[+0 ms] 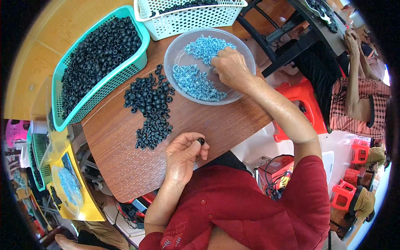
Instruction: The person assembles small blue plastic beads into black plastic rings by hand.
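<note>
My left hand (pixel 183 156) is above the near edge of the brown table, pinching a small black ring-shaped part (pixel 201 141) between thumb and fingers. My right hand (pixel 231 68) reaches into a round clear plastic tub (pixel 168 58), its fingers curled down beside the small shiny blue pieces (pixel 196 83). Those pieces lie in two heaps; their exact kind is too small to tell. What the right fingertips hold, if anything, is hidden. Left of the tub, loose black ring-shaped parts (pixel 148 98) are spread on the table (pixel 121 171), with smaller-looking ones nearest me.
A teal basket (pixel 100 89) full of black parts stands at the table's left. Behind is a white basket (pixel 187 25) with more. Red stools (pixel 298 108) and a seated person (pixel 354 100) are at right. Another yellow work surface (pixel 89 208) lies at lower left.
</note>
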A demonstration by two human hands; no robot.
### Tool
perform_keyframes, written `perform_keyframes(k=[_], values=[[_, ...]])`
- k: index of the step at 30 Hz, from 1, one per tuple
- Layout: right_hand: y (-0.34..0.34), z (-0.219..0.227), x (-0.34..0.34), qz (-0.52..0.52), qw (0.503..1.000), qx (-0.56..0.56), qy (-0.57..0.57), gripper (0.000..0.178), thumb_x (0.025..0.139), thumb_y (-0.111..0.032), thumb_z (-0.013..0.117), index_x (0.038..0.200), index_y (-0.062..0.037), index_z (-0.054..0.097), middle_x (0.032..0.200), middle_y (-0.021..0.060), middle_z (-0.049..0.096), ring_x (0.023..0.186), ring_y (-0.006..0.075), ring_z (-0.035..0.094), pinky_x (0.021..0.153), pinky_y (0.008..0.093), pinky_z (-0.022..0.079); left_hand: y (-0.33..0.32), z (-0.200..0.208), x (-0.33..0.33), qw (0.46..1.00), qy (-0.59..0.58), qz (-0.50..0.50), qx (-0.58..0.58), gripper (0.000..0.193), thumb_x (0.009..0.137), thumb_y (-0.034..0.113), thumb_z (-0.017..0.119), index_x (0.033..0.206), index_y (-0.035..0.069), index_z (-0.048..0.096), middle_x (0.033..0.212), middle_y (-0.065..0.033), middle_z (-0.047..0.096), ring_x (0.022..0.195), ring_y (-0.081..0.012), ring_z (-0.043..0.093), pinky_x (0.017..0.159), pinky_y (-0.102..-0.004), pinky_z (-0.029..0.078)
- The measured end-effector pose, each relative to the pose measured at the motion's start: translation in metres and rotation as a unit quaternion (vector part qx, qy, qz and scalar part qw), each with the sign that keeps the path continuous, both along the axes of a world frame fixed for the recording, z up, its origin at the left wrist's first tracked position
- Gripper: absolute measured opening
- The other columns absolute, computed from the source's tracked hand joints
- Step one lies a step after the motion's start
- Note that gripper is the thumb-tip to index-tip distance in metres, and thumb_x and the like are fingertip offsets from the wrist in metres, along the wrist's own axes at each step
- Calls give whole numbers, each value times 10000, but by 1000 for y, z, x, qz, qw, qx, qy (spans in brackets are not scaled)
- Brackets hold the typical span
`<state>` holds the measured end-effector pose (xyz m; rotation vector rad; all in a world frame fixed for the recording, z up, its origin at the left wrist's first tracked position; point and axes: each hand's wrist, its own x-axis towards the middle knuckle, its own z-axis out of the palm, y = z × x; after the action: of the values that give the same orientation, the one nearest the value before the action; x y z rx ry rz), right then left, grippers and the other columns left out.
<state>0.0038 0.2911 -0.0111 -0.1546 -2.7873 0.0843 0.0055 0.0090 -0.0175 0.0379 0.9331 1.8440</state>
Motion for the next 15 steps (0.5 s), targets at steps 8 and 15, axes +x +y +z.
perform_keyframes(k=[8, 15], values=[[-10, 2, -6, 45, 998, 38, 9, 36, 665, -36, 593, 652, -17, 621, 735, 152, 598, 798, 310, 556, 703, 428, 432, -2, 1, 0, 1000, 0, -8, 0, 144, 884, 30, 575, 1006, -45, 583, 860, -148, 647, 684, -181, 598, 645, -300, 505], [-15, 21, 13, 63, 996, -6, 70, 103, 703, -66, 651, 666, -24, 564, 755, 106, 578, 741, 299, 539, 659, 406, 436, -1, 4, 2, 1000, -11, 1, -8, 152, 883, 37, 579, 1013, -42, 584, 862, -147, 644, 694, -186, 594, 649, -302, 496]])
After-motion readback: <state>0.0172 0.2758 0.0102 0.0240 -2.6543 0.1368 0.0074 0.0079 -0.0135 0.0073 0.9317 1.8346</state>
